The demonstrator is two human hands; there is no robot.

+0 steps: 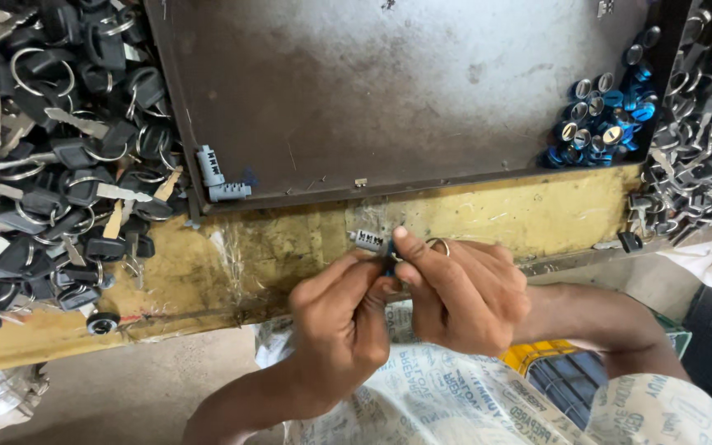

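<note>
Both hands meet over the front edge of the yellowed desk (pixel 529 216). Left hand (pixel 341 325) and right hand (pixel 463 297) pinch together on a small grey lock cylinder (pixel 367 240), grip closed on it from both sides; the cylinder pokes out just above the fingertips. A key ring (pixel 440 245) loops by the right forefinger.

Beyond the grip: dark metal tray (pixel 389 91), two loose grey cylinders (pixel 217 177) at its near left corner. Far left, heap of black-headed keys (pixel 51 156). Far right, blue-capped lock barrels (pixel 603 124).

Risk, as judged: the cylinder is small, held by fingertips only; a slip would drop it into the printed sack (pixel 455 395) below.

Hidden: whatever sits between the fingers, possibly a key, cannot be made out.
</note>
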